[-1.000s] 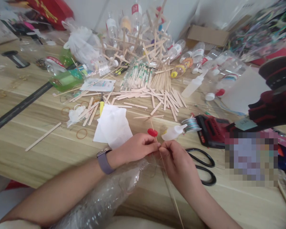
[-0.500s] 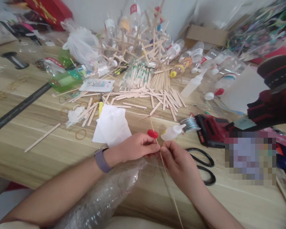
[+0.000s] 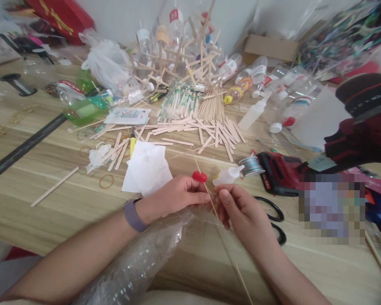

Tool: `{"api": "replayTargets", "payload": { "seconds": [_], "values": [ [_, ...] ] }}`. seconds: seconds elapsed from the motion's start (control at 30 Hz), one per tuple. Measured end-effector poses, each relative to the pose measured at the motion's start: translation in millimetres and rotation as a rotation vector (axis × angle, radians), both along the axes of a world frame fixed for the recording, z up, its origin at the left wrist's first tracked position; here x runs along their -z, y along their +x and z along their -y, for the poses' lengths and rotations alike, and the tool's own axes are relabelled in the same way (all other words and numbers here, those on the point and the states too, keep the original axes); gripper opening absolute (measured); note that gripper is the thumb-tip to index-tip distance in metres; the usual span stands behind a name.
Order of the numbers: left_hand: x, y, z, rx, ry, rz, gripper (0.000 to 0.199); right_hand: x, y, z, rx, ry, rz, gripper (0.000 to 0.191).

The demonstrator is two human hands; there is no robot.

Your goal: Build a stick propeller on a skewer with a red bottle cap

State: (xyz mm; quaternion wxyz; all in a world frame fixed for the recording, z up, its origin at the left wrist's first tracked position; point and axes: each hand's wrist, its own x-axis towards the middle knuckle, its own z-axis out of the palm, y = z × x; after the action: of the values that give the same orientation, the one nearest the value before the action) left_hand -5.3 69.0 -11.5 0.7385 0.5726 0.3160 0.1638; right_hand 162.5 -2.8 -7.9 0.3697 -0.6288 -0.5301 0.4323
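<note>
My left hand [image 3: 180,195], with a purple watch band at its wrist, pinches a thin wooden stick [image 3: 235,267] just below a red cap [image 3: 199,176] threaded on it. The stick slants from upper left to lower right. Right beside it is my right hand [image 3: 241,212], its thumb and forefinger pressed together near the stick; what they hold is too small to make out. Under my left forearm lies a large clear plastic bottle [image 3: 139,258]. Black-handled scissors [image 3: 273,208] are partly hidden behind my right hand.
White paper [image 3: 146,169], a small glue bottle [image 3: 227,175] and a wire spool [image 3: 252,165] lie beyond my hands. Farther back are craft sticks [image 3: 222,135], skewers and many plastic bottles. A red and black power tool [image 3: 358,131] stands at the right.
My right hand has moved slightly right, away from my left fingers, and its fingers no longer touch them. The red cap and stick have shifted slightly left in view.
</note>
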Motion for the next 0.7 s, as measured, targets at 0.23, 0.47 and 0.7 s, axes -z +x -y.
{"api": "replayTargets", "payload": {
  "seconds": [0.23, 0.47, 0.7],
  "values": [
    [-2.7, -2.4, -3.4, -0.113, -0.106, 0.076, 0.014, -16.1, 6.9, -2.8, -0.242, -0.142, 0.104, 0.044],
    [1.2, -3.4, -4.2, -0.154, -0.119, 0.092, 0.012, -16.8, 5.6, -2.9, -0.244, -0.116, 0.073, 0.033],
    [2.4, -5.0, -4.4, -0.154, -0.149, 0.090, 0.015, -18.8, 5.9, -1.3, -0.260, -0.035, 0.146, 0.031]
  ]
}}
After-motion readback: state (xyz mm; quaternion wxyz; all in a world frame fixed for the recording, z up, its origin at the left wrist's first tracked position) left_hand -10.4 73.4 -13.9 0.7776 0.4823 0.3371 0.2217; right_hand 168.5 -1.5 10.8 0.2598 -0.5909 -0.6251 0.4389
